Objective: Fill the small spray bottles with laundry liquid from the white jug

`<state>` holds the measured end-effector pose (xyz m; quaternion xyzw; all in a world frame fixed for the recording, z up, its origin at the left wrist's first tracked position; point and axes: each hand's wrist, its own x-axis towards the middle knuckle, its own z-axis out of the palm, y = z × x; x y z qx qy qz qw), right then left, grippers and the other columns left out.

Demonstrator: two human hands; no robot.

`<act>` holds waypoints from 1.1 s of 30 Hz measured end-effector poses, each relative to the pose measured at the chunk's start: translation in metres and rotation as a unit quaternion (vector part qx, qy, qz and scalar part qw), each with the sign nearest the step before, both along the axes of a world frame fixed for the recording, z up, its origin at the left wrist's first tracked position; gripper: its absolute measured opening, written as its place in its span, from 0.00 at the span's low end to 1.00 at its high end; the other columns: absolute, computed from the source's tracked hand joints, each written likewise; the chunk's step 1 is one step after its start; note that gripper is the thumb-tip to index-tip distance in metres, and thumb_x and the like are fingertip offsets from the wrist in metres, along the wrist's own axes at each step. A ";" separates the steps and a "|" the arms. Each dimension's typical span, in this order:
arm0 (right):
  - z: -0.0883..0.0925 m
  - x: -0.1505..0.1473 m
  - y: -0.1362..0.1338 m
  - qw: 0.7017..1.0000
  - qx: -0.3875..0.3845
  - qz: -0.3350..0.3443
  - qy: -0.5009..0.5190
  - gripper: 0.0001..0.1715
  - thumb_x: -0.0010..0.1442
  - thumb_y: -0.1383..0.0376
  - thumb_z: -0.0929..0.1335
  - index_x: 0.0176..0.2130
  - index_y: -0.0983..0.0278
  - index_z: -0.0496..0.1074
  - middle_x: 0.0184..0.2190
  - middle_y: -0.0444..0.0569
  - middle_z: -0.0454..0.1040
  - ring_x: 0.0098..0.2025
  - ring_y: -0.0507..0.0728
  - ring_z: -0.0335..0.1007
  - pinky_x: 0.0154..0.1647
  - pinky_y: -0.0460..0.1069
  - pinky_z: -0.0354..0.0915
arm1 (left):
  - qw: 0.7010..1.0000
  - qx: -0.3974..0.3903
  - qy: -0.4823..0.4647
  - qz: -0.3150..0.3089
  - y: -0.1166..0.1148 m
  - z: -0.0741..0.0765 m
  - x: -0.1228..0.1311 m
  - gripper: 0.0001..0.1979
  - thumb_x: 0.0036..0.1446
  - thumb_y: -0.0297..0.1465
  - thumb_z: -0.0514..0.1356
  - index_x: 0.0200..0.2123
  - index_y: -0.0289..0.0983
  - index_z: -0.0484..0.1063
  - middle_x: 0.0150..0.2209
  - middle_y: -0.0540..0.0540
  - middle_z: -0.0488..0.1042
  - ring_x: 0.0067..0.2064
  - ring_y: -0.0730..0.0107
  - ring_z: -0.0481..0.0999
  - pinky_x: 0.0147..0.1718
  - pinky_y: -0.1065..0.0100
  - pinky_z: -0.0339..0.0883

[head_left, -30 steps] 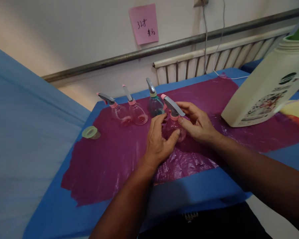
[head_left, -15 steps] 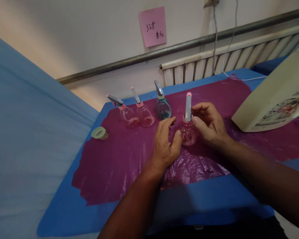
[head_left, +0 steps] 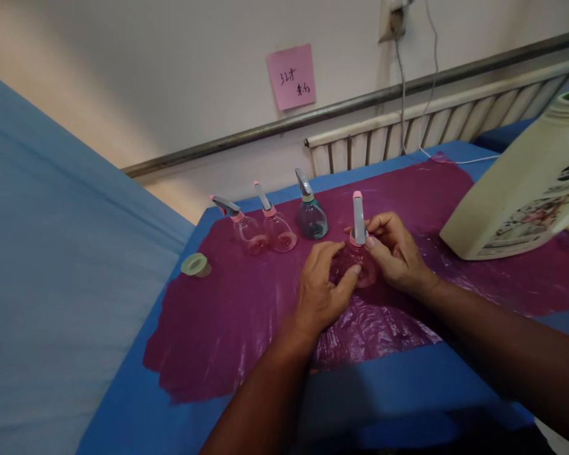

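A clear pink spray bottle [head_left: 358,221] with a grey trigger head stands upright on the purple plastic sheet [head_left: 227,328]. Around its body from the left curls my left hand [head_left: 320,287], thumb on the near side. The thumb and fingers of my right hand [head_left: 401,256] close on the pink collar below the trigger head. Part of the bottle's body is hidden by my hands. Behind and to the left stand two more pink spray bottles [head_left: 281,235] [head_left: 249,232] and a blue-green one [head_left: 313,218].
A large cream-coloured jug [head_left: 512,202] stands uncapped at the right. A small pale green cup-shaped piece [head_left: 195,264] lies near the sheet's left edge. Blue curtain [head_left: 66,265] hangs on the left. A radiator [head_left: 384,139] and hanging cords [head_left: 403,95] are behind the table.
My left hand has closed in from beside the bottle onto its body. My right fingers have tightened around the collar. The view has tilted up slightly.
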<state>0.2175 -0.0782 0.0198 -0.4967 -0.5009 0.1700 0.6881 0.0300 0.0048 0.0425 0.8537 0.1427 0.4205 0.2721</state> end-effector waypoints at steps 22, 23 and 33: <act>-0.005 0.002 0.001 0.997 0.014 -0.072 -0.016 0.27 0.81 0.40 0.63 0.60 0.55 0.74 0.54 0.55 0.84 0.56 0.68 0.83 0.61 0.66 0.74 | 0.995 -0.002 -0.056 0.082 0.005 0.013 -0.006 0.07 0.75 0.32 0.65 0.40 0.41 0.74 0.38 0.49 0.77 0.40 0.67 0.77 0.42 0.64 0.72; -0.006 0.002 0.001 0.997 0.023 -0.066 -0.016 0.29 0.80 0.39 0.63 0.62 0.55 0.74 0.55 0.55 0.84 0.57 0.68 0.83 0.61 0.66 0.74 | 0.993 -0.006 -0.068 0.093 0.006 0.015 -0.007 0.06 0.75 0.33 0.65 0.41 0.41 0.75 0.39 0.49 0.77 0.40 0.67 0.78 0.43 0.65 0.73; -0.005 -0.001 0.008 0.993 -0.008 -0.048 -0.107 0.36 0.64 0.46 0.81 0.62 0.55 0.72 0.55 0.55 0.85 0.56 0.70 0.84 0.62 0.68 0.77 | 0.969 -0.119 -0.035 0.214 0.027 0.055 -0.041 0.13 0.71 0.42 0.69 0.51 0.42 0.78 0.46 0.44 0.84 0.45 0.60 0.84 0.46 0.59 0.78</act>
